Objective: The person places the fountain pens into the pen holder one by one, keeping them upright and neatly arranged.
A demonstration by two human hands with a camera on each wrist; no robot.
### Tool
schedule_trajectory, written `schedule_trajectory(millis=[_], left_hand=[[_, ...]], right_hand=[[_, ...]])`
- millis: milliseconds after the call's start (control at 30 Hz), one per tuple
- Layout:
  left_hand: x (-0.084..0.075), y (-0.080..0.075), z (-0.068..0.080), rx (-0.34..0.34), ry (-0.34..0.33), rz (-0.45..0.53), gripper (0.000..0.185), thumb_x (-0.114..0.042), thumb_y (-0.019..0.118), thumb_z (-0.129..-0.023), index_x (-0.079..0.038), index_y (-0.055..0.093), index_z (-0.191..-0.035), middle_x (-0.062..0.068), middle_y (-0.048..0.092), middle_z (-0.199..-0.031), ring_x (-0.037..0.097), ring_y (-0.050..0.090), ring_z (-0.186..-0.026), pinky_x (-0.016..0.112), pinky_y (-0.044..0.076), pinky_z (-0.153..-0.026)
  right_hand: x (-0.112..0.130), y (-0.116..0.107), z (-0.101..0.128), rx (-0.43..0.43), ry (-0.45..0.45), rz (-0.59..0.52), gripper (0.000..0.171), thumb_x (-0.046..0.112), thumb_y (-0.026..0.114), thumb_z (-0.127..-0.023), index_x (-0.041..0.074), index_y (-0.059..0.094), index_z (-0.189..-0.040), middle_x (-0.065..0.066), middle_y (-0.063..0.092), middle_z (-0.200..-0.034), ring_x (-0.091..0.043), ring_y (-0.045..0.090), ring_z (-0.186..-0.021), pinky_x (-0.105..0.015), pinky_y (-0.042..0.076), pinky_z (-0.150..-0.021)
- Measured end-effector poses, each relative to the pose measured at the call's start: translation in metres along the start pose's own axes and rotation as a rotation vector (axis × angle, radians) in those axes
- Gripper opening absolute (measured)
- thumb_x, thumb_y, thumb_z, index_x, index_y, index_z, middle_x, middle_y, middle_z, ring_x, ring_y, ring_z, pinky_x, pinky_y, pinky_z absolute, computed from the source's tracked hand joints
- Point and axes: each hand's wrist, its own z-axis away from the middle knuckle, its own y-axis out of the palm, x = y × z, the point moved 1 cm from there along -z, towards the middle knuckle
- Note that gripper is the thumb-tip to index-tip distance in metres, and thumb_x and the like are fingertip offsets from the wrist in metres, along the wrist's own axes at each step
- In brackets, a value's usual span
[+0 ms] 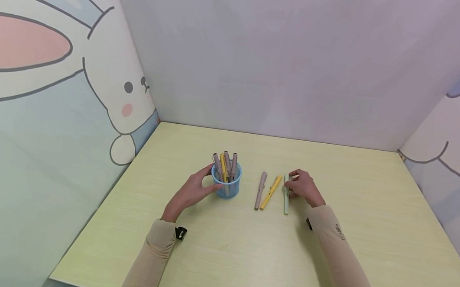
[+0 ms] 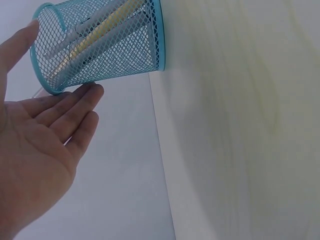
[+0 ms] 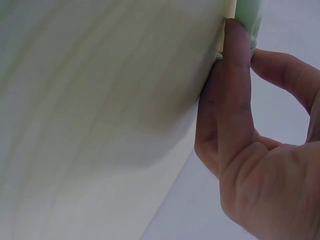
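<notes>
Blue mesh cup (image 1: pixel 227 186) full of pens stands on the bench (image 1: pixel 216 255); the left hand (image 1: pixel 190 192) touches it with straight fingers. The right hand (image 1: pixel 303 187) pinches a green pen (image 1: pixel 286 200) lying flat beside it.

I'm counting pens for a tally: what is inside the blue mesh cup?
The blue mesh cup holds pens standing upright: one yellow, the rest grey-pink, four tops showing. The left hand touches the cup's side. Whether more lie lower inside cannot be seen.
</notes>
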Motion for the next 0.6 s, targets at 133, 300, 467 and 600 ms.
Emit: schedule_trajectory(millis=[133, 300, 467, 600], left_hand=[[-0.0002, 0.0003, -0.0001, -0.001, 0.001, 0.002, 0.086, -0.044, 0.072, -0.097, -0.009, 0.030, -0.163, 0.014, 0.046, -0.157, 0.033, 0.040, -0.146, 0.057, 0.029, -0.118], [0.0007, 0.0010, -0.0006, -0.004, 0.008, -0.014, 0.084, -0.044, 0.072, -0.098, -0.009, 0.031, -0.163, 0.013, 0.048, -0.156, 0.032, 0.042, -0.145, 0.056, 0.031, -0.118], [0.0010, 0.0011, -0.0008, -0.004, 0.006, -0.015, 0.084, -0.044, 0.072, -0.097, -0.010, 0.032, -0.163, 0.013, 0.048, -0.156, 0.032, 0.042, -0.145, 0.057, 0.031, -0.118], [0.0006, 0.0017, -0.0012, -0.002, 0.005, -0.015, 0.084, -0.044, 0.072, -0.097, -0.009, 0.032, -0.163, 0.013, 0.048, -0.155, 0.032, 0.042, -0.145, 0.056, 0.031, -0.118]], right_hand=[[0.0000, -0.0009, 0.0014, 0.002, -0.017, -0.028, 0.046, 0.002, 0.063, -0.097, -0.013, 0.045, -0.137, -0.023, 0.058, -0.108, -0.019, 0.064, -0.076, -0.032, 0.061, -0.064], [-0.0012, -0.0014, 0.0014, -0.004, -0.035, -0.055, 0.047, 0.001, 0.062, -0.097, -0.013, 0.044, -0.138, -0.022, 0.058, -0.106, -0.019, 0.063, -0.076, -0.032, 0.061, -0.065], [-0.0020, -0.0038, 0.0021, -0.010, -0.070, -0.093, 0.049, 0.000, 0.062, -0.098, -0.012, 0.042, -0.141, -0.021, 0.057, -0.107, -0.018, 0.063, -0.078, -0.032, 0.062, -0.068], [-0.0024, -0.0076, 0.0047, -0.020, -0.120, -0.122, 0.050, 0.000, 0.062, -0.098, -0.012, 0.041, -0.142, -0.021, 0.057, -0.108, -0.020, 0.063, -0.082, -0.034, 0.062, -0.070]])
